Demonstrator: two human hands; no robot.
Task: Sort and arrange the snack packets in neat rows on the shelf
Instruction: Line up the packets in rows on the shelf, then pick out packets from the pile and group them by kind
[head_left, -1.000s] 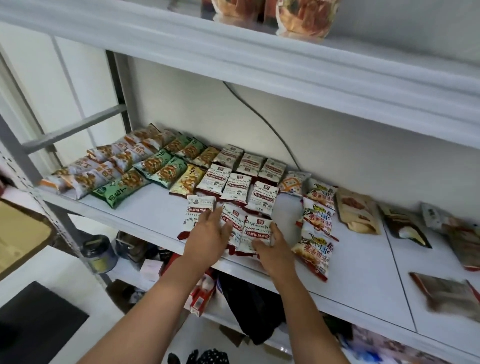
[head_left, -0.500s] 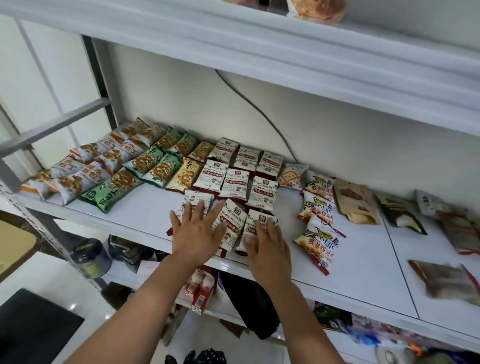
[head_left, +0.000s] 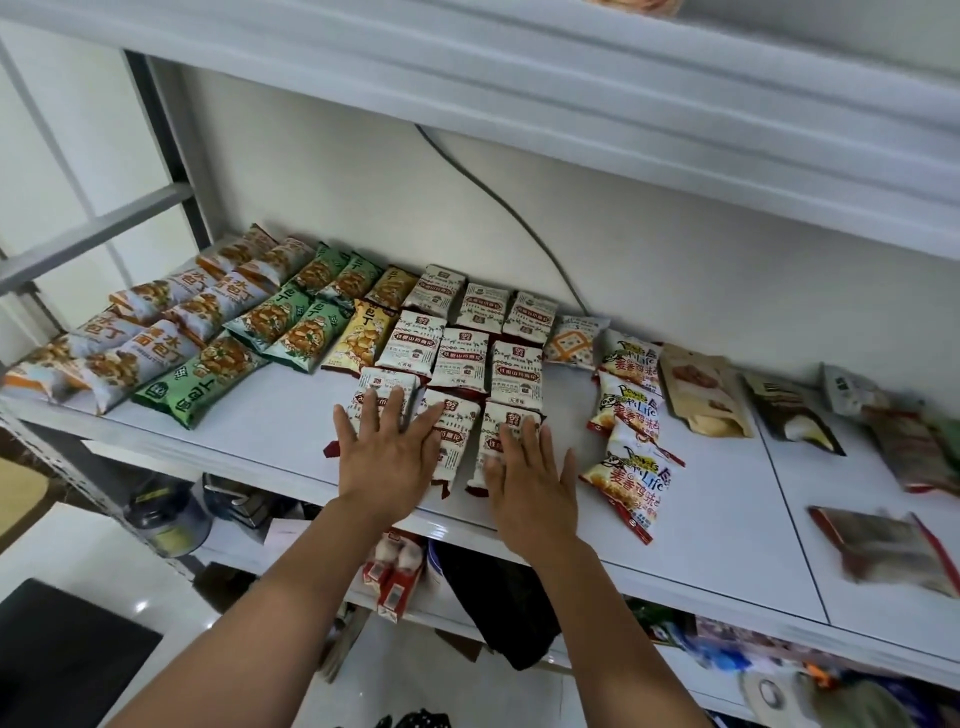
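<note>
White-and-red snack packets (head_left: 462, 358) lie in three rows on the white shelf (head_left: 260, 431). My left hand (head_left: 387, 452) presses flat, fingers straight, on the two front-left packets (head_left: 382, 387). Flat on the front-right packet (head_left: 511, 421) lies my right hand (head_left: 532, 486), fingers spread. Left of them are yellow packets (head_left: 363, 338), green packets (head_left: 291, 322) and white-and-orange packets (head_left: 156, 332) in slanted rows. Three panda-print packets (head_left: 628, 415) form a column to the right.
Brown and dark pouches (head_left: 701, 395) and loose packets (head_left: 883, 545) lie scattered on the shelf's right part. An upper shelf (head_left: 571, 93) overhangs. A black cable (head_left: 498, 208) runs down the back wall. Boxes and bags fill the lower shelf (head_left: 405, 571).
Both hands have slid forward onto the front row of white-and-red packets and flattened on them; the front packets now sit closer to the row behind.
</note>
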